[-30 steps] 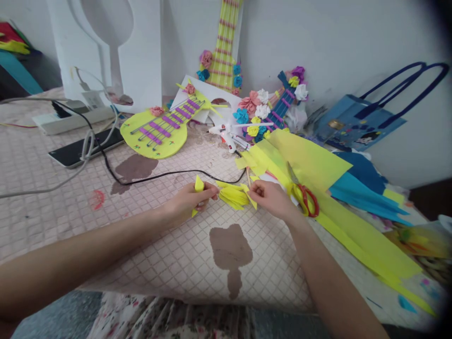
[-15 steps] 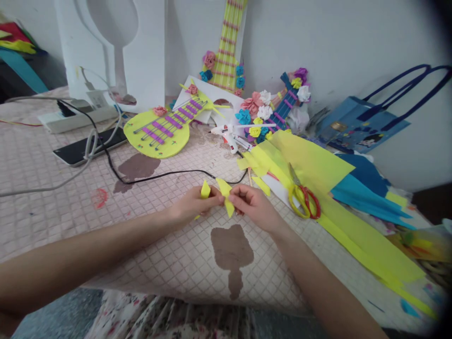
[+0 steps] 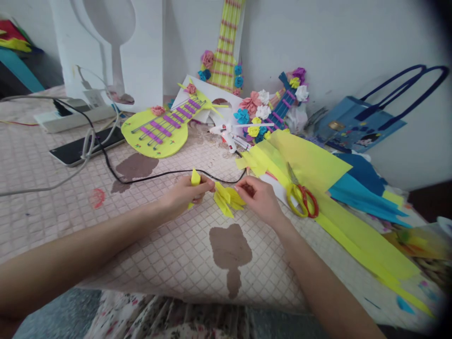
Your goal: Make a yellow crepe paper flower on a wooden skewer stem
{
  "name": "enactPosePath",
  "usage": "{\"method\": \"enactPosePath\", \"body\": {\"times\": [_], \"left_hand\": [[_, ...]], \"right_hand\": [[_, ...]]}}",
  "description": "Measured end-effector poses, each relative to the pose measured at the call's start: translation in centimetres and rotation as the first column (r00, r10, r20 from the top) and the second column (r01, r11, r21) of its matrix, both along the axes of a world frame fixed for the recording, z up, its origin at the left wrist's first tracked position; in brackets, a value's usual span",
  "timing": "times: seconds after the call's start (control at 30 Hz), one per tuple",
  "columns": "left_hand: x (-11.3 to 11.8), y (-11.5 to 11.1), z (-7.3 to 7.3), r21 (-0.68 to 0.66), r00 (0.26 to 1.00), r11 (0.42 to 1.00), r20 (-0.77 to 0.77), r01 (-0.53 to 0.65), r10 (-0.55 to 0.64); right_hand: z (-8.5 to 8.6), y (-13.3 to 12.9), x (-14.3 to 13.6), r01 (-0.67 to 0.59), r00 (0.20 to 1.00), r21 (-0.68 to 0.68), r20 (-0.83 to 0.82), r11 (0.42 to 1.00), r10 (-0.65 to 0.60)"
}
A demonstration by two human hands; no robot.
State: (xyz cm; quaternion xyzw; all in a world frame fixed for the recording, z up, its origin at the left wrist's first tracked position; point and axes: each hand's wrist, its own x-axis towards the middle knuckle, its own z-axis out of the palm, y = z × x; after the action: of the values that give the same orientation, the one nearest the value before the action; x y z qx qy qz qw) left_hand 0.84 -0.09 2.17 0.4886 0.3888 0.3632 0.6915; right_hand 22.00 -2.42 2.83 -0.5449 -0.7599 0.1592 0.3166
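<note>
My left hand is closed around a folded yellow paper piece, whose ends stick out above and below the fingers. Its thumb and forefinger are pinched together, pointing at a splayed bunch of yellow paper petals between my hands. On the other side of that bunch, my right hand has its thumb and forefinger pinched at the petals' upper right edge. Part of the bunch is hidden by the right fingers. Scissors with yellow and red handles lie to the right on yellow paper sheets.
A white glue gun lies behind my hands, near its black cord. Paper-flower-trimmed instrument models, one a yellow lute shape, stand or lie at the back. A phone, power strip and blue bag are farther out.
My hands have moved apart, the left one leftward. The small yellow piece between them now shows as a wider, splayed bunch. The loose yellow piece near the right hand no longer shows there.
</note>
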Motion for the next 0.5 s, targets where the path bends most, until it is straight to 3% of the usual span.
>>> {"method": "enactPosePath", "body": {"times": [0.2,0.3,0.4,0.5], "left_hand": [[-0.2,0.3,0.3,0.018,1.000,1.000,0.004,-0.009,0.009],[-0.2,0.3,0.3,0.013,1.000,1.000,-0.010,-0.008,0.008],[-0.2,0.3,0.2,0.009,1.000,1.000,-0.028,-0.007,0.007],[-0.1,0.2,-0.1,0.019,0.998,0.999,-0.054,0.042,-0.040]], "right_hand": [[-0.9,-0.5,-1.7,-0.025,0.988,0.019,0.153,1.000,0.022],[-1.1,-0.5,-2.0,-0.008,0.990,-0.007,0.144,1.000,0.009],[-1.0,-0.4,-1.8,0.031,0.999,-0.047,-0.029,0.998,-0.033],[-0.7,-0.6,-1.8,0.033,0.957,-0.121,-0.282,0.992,-0.066]]}}
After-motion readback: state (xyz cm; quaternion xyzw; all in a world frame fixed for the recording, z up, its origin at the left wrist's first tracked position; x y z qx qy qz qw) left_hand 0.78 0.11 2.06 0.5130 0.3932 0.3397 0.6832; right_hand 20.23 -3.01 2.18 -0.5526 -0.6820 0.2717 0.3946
